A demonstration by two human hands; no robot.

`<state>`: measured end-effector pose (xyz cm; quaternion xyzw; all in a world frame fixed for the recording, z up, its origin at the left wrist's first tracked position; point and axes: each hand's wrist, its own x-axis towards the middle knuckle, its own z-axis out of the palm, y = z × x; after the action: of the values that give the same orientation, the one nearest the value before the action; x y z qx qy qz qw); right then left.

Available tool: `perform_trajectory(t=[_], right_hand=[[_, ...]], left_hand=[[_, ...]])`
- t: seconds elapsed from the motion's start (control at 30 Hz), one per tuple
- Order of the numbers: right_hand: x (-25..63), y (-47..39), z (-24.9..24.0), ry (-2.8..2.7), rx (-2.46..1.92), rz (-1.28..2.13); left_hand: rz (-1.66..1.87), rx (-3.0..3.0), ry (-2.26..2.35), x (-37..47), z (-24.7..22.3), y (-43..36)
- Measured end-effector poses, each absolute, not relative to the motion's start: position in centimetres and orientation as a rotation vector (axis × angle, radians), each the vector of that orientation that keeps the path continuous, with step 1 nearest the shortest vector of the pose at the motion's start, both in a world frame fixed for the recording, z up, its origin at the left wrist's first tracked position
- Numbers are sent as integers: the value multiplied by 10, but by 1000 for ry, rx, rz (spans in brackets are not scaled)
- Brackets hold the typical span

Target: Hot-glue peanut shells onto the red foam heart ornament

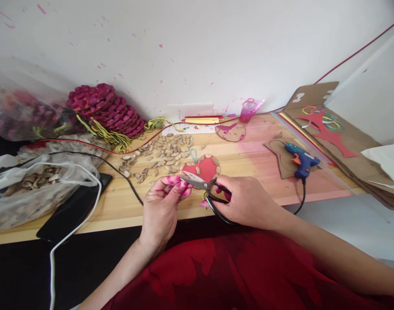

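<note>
In the head view, my right hand (248, 201) is closed round the black handles of a pair of scissors (200, 184), whose blades are parted and point left. The blades reach the pink-stained fingertips of my left hand (162, 204). Those fingers are pinched together, and whatever is between them is too small to make out. Just behind the scissors lies a red heart-shaped piece (207, 167) edged with peanut shells, with a light blue loop (193, 155) at its top. Loose peanut shells (171, 150) are scattered behind and left of my hands.
A blue glue gun (302, 160) rests on cut cardboard (279, 157) at the right. Stacked magenta shell pieces (108, 110), a bag of shells (32, 193) and a black phone-like slab (72, 209) are at left. A pink cup (247, 113) stands by the wall.
</note>
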<state>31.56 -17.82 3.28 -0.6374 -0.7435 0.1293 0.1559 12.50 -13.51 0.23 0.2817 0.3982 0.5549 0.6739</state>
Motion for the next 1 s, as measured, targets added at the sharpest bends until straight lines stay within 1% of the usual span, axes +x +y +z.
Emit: perform_trajectory(t=[0.37,0.63,1.0], right_hand=[[318,-177,36,-2167,-1868,418],[322,-176,33,-2200,-1866,391],[341,-187,31,-2179,-1978,372]], left_hand=[[1232,587,897,125,2,-135],[1233,539,850,129,-1,-133],[1075,472,820,144,-1,-130]])
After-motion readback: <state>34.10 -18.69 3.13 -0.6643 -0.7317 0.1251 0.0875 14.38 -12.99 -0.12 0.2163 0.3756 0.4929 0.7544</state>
